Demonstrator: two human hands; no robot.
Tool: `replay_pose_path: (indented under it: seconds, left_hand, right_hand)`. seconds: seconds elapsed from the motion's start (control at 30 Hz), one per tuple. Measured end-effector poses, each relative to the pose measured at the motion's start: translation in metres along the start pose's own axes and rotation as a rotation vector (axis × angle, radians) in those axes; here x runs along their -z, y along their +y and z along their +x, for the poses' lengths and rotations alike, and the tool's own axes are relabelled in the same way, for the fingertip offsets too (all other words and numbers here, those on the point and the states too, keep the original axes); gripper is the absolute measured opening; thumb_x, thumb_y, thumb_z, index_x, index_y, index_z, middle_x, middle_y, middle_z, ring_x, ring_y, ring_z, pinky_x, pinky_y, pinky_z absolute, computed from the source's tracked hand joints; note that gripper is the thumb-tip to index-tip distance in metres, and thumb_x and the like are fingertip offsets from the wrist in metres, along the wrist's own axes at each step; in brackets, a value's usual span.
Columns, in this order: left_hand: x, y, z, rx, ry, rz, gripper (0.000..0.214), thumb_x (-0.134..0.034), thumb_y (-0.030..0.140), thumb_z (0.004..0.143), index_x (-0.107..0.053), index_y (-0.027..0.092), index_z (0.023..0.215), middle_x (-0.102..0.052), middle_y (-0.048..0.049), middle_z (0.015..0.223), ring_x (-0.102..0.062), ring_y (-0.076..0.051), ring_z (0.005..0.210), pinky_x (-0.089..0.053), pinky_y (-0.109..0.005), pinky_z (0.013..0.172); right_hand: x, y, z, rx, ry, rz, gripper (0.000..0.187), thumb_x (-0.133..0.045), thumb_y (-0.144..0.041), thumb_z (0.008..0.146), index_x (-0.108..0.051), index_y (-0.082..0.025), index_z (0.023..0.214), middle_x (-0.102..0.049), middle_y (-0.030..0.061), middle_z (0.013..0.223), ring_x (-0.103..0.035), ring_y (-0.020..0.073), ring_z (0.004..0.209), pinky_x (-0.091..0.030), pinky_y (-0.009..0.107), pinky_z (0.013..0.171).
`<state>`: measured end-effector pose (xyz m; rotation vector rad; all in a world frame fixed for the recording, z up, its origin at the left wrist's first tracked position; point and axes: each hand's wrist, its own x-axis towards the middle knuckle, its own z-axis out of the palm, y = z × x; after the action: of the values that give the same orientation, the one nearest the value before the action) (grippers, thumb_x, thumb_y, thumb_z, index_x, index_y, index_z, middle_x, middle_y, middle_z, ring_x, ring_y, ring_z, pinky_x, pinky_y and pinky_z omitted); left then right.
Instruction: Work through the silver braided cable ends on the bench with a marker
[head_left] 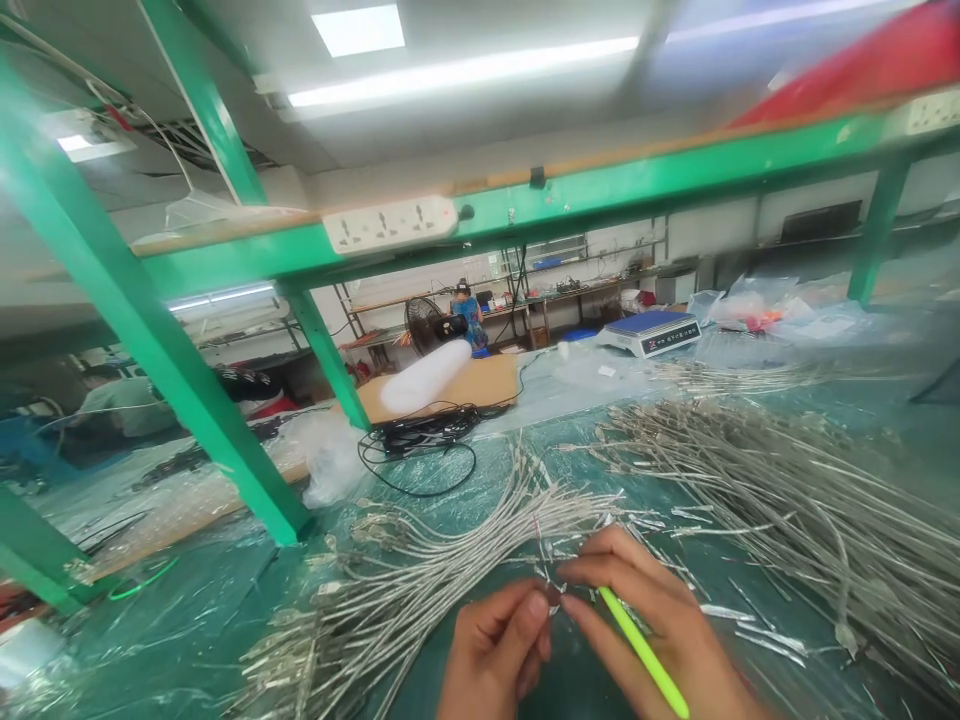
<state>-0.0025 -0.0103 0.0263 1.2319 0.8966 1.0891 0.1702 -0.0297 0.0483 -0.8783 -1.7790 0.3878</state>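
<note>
My left hand [499, 645] is closed in a pinch at the bottom centre, on the stripped end of a thin cable [545, 572]. Fine wire strands show just above its fingertips. Close to the right of it, my right hand [645, 610] has a bright yellow-green pen-shaped tool [643, 652] tucked in its grip. Its thumb and forefinger tips come up to the same wire end; whether they touch it is hard to see. Behind both hands lies a bundle of silvery-grey cables [457, 560], fanned out to the left. The tool's tip is hidden.
A larger heap of grey cables [765, 490] spreads to the right, with foil scraps [772, 640] nearby. Further back are a black cable coil [427, 435], a white roll [427, 377] and a scale [650, 332]. A green frame [217, 400] carries a power strip [390, 226]. A person sits far behind.
</note>
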Motion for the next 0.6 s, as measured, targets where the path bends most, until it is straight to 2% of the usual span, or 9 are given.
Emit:
replay_pose_path:
  seconds: [0.1,0.23,0.47,0.6]
  left_hand:
    - [0.0001,-0.0013,-0.0001,-0.010,0.005,0.069,0.035,-0.064,0.046,0.080,-0.066,0.013,0.068,-0.045,0.0042,0.051,-0.026,-0.003,0.037,-0.016,-0.020,0.037]
    - [-0.0017,0.0011,-0.0022,-0.033,0.012,0.170,0.035,-0.061,0.048,0.082,-0.067,0.013,0.076,-0.047,0.0039,0.053,-0.028,-0.004,0.038,-0.018,-0.020,0.038]
    - [-0.0033,0.0042,-0.0033,-0.130,0.018,0.286,0.033,-0.059,0.042,0.084,-0.067,0.016,0.066,-0.048,0.0027,0.059,-0.032,-0.005,0.040,-0.021,-0.020,0.037]
    - [-0.0024,0.0012,-0.0024,-0.085,0.013,0.246,0.032,-0.058,0.043,0.084,-0.067,0.015,0.071,-0.047,0.0035,0.055,-0.029,-0.005,0.039,-0.018,-0.020,0.037]
  right_hand:
    - [-0.0048,0.0007,0.0018,-0.002,-0.040,-0.017,0.015,-0.055,-0.013,0.088,-0.063,-0.020,0.098,-0.057,0.0065,0.085,-0.061,0.0193,0.077,-0.052,0.030,0.068]
    - [-0.0088,0.0055,0.0016,0.028,-0.020,-0.013,0.015,-0.053,-0.011,0.089,-0.062,-0.019,0.099,-0.056,0.0063,0.084,-0.061,0.0185,0.076,-0.052,0.029,0.065]
    - [-0.0061,0.0062,0.0023,0.015,-0.051,-0.026,0.013,-0.051,-0.008,0.087,-0.059,-0.019,0.090,-0.056,0.0043,0.082,-0.061,0.0168,0.073,-0.051,0.028,0.064]
    - [-0.0049,-0.0012,0.0027,0.015,-0.051,-0.119,0.013,-0.053,-0.010,0.084,-0.059,-0.021,0.086,-0.058,0.0029,0.078,-0.062,0.0173,0.069,-0.052,0.027,0.061]
